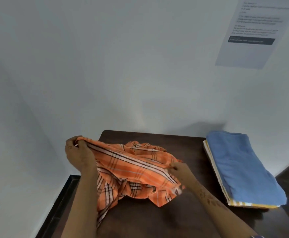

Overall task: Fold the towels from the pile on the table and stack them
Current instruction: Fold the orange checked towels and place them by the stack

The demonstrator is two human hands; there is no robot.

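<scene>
An orange plaid towel [137, 170] lies crumpled on the dark wooden table [166, 219], with one striped edge pulled taut between my hands. My left hand [77, 152] grips that edge's end past the table's left side, lifted off the surface. My right hand [176, 169] pinches the same edge near the towel's right side. On the table's right stands a stack of folded towels [239, 167], a blue one on top with yellow and white ones under it.
A pale wall rises right behind the table. A printed paper sheet [253, 31] hangs on it at the upper right. The table's left edge [68, 188] has a raised dark rim, and pale floor lies beyond it.
</scene>
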